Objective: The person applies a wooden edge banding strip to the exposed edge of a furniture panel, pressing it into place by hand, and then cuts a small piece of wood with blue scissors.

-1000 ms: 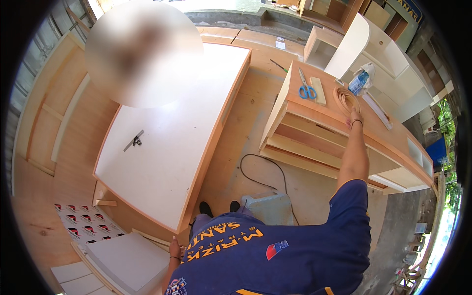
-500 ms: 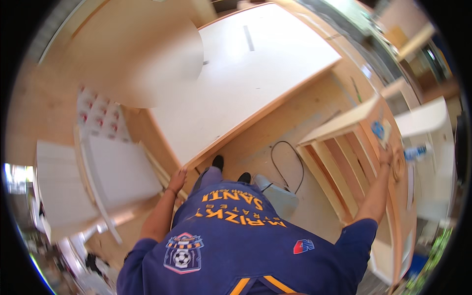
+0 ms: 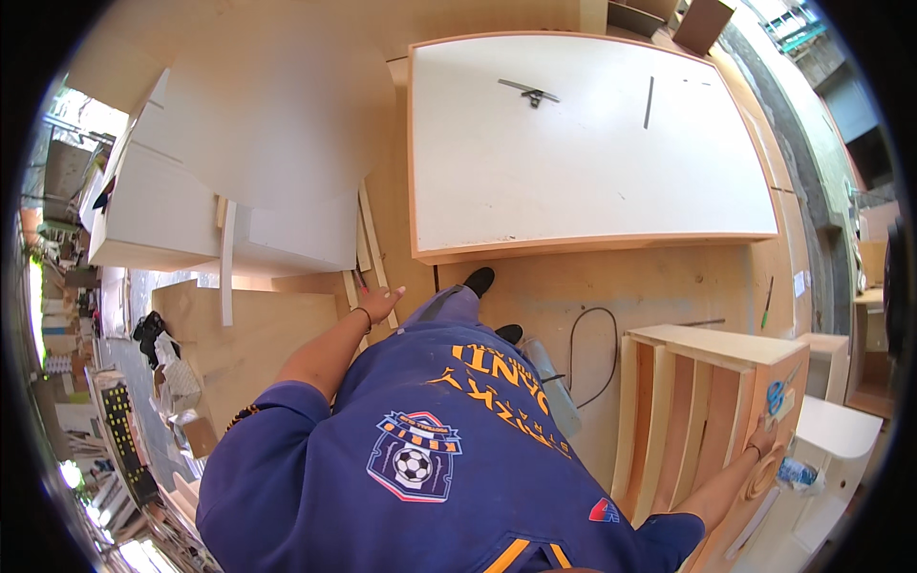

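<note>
My left hand (image 3: pixel 382 304) hangs beside my hip with its fingers stretched out, holding nothing, close to some thin wooden strips (image 3: pixel 371 234). To the right, my right hand (image 3: pixel 764 435) lies on the top side of a wooden cabinet frame (image 3: pixel 712 336); its fingers are too small to make out. Just beyond them are blue-handled scissors (image 3: pixel 780 395) and a small pale block (image 3: pixel 786 409). Near my right wrist sits a coiled pale roll (image 3: pixel 757 483). Ahead of me lies a large white panel (image 3: pixel 573 162) with wood-coloured edges.
Two dark strips, one with a black fitting (image 3: pixel 535 97), lie on the panel. A green-handled tool (image 3: pixel 767 306) and a black cable loop (image 3: pixel 571 355) are on the floor. White boxes (image 3: pixel 158 224) stand at left; a plastic bottle (image 3: pixel 797 472) is at right. A blur covers the upper left.
My view has turned left, so the panel now appears further right and straighter. My left hand has come off the panel's near corner. My right hand stays by the scissors.
</note>
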